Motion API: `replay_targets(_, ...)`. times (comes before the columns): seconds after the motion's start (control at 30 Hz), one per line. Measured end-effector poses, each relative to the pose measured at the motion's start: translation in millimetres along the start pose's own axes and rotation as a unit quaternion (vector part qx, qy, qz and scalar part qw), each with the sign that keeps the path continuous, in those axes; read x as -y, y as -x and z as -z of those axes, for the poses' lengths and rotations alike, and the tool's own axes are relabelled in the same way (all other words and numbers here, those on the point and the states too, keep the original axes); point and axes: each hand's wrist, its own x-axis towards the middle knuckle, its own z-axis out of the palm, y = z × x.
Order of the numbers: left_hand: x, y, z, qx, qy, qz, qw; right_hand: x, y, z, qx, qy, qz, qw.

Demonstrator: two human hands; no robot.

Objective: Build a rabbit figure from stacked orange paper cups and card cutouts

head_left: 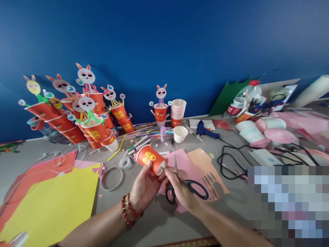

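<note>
My left hand is wrapped around an orange paper cup with yellow lettering. The cup is tipped on its side, its white base turned toward my right hand. At that base the right fingers are pinched together; whatever they grip, if anything, is too small to make out. Black-handled scissors show beneath and around the right hand, blades pointing away, over a sheet of pink paper. I cannot tell whether that hand touches them. Beside the pink sheet is orange paper with cut-out holes.
Cups with rabbit faces stand at left. Behind are stacked cups, a white cup, a purple glue stick and a blue glue gun. Tape rolls and yellow paper lie left; black cables lie right.
</note>
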Motion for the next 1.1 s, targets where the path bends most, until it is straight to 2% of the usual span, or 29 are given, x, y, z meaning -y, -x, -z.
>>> replay_targets(0.13,-1.1,0.6,-4.6,-0.033,-0.018,0.002,0.999,4.0,1.8,5.9,0.007,0.086,0.070,0.994)
replay_targets(0.3,-5.4,3.0,-8.4,-0.039,-0.028,-0.006,0.999,2.4,-2.0,12.5,0.018,0.211,0.146,0.966)
replay_targets(0.6,-9.3,6.4,-9.0,-0.106,-0.057,-0.020,0.993,6.0,-2.3,15.7,0.026,0.280,0.207,0.937)
replay_targets(0.73,-10.5,7.2,-9.6,-0.141,-0.074,-0.035,0.987,10.4,-3.1,17.0,0.041,0.331,0.254,0.908)
replay_targets(0.97,-12.2,9.8,-9.8,-0.145,-0.117,-0.035,0.982,9.0,-6.4,18.3,0.036,0.390,0.310,0.866)
replay_targets(1.1,-11.4,9.7,-9.2,-0.126,-0.131,-0.036,0.983,14.4,-6.6,20.6,0.054,0.425,0.340,0.837)
